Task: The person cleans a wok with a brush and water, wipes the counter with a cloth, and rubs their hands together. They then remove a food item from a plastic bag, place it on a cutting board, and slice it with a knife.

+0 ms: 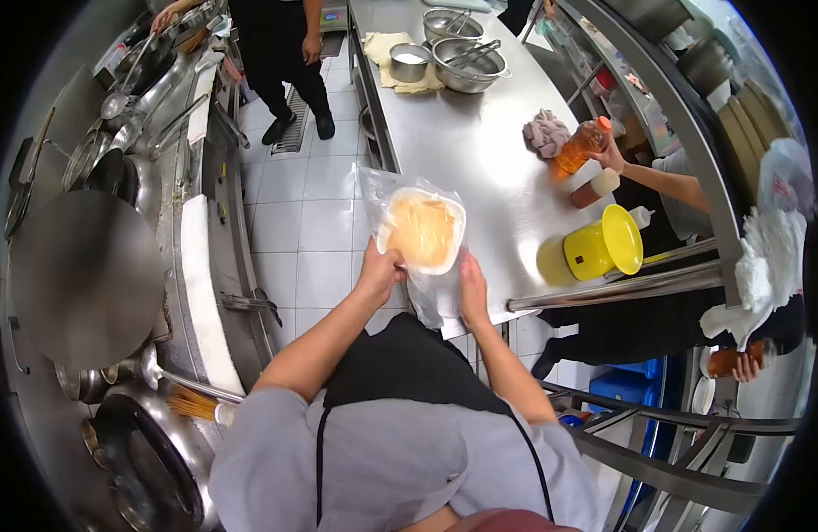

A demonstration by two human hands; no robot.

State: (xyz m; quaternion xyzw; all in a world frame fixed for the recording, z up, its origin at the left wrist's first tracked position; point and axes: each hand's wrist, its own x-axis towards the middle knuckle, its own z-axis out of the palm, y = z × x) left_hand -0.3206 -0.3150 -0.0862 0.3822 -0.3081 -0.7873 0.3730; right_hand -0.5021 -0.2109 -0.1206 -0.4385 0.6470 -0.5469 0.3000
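Observation:
A white foam tray (422, 232) of pale orange-yellow food sits inside a clear plastic bag (431, 297) at the near edge of the steel counter (480, 151). My left hand (380, 270) grips the tray's near-left rim through the bag. On the tray's near-right side, my right hand (472, 291) pinches the loose bag plastic. I wear a grey shirt and a black apron.
A yellow pitcher (595, 251) lies on its side to the right. A co-worker's hand (611, 156) holds an orange bottle (582, 144) beside a crumpled cloth (545, 133). Steel bowls (467, 62) stand far back. A person (280, 53) stands by the wok range (85, 275) on the left.

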